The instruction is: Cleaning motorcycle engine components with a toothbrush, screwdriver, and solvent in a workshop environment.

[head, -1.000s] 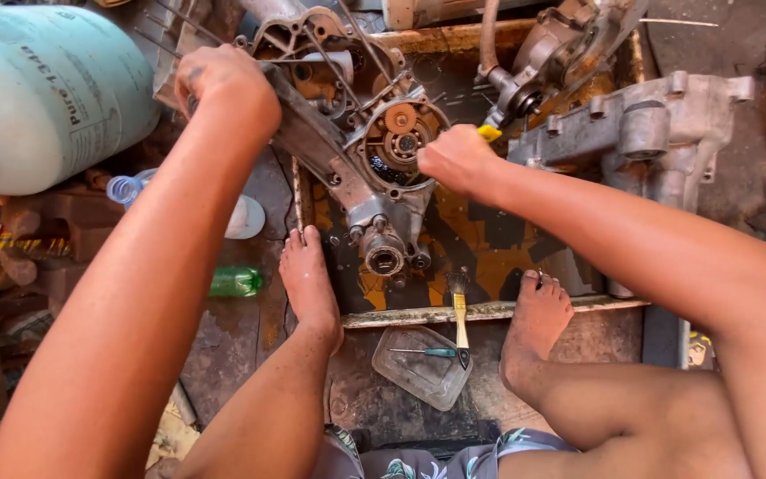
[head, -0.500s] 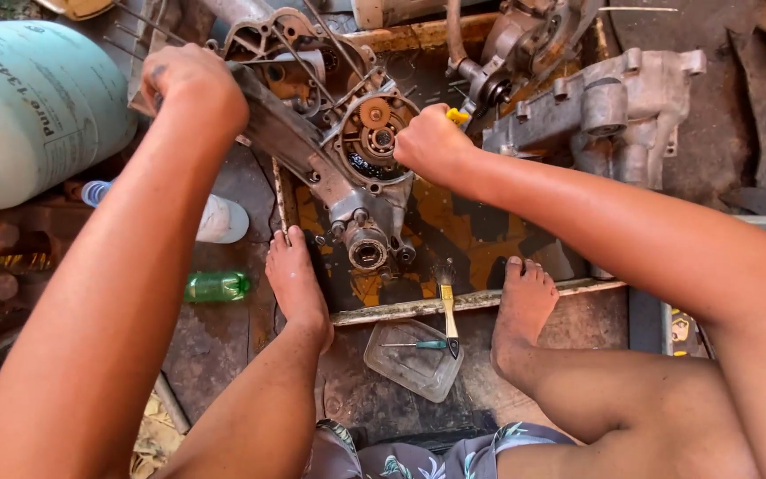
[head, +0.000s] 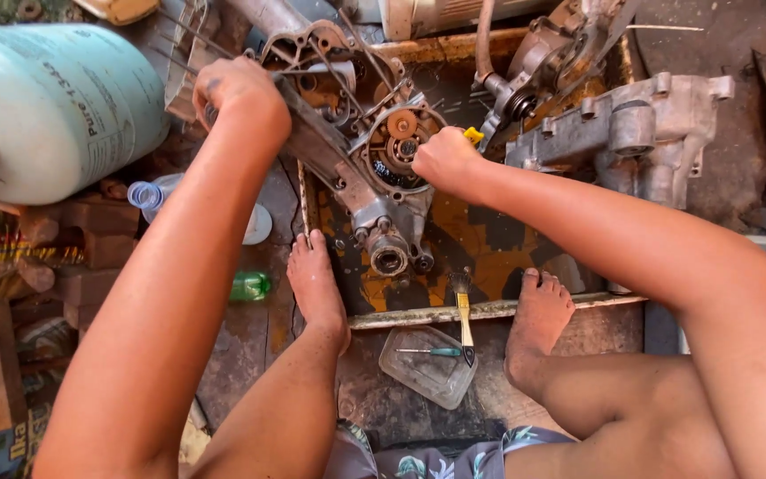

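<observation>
A grimy metal engine case (head: 374,200) stands tilted in a rusty yellow tray (head: 489,239), with an orange gear (head: 401,124) showing in its round opening. My left hand (head: 237,89) grips the case's upper left edge. My right hand (head: 443,158) is closed around a yellow-handled tool (head: 473,135), its tip hidden beside the gear opening. Both of my bare feet rest at the tray's near rim.
A pale green gas cylinder (head: 55,106) lies at left. Another grey engine casing (head: 640,133) sits at right. A clear lid (head: 427,365) with a small green screwdriver and a yellow-handled brush (head: 463,315) lies between my feet. Plastic bottles (head: 250,286) lie at left.
The view has shifted slightly, so everything sits a little more to the right. My right hand stays at the gear opening with the tool; my left hand keeps its grip on the case.
</observation>
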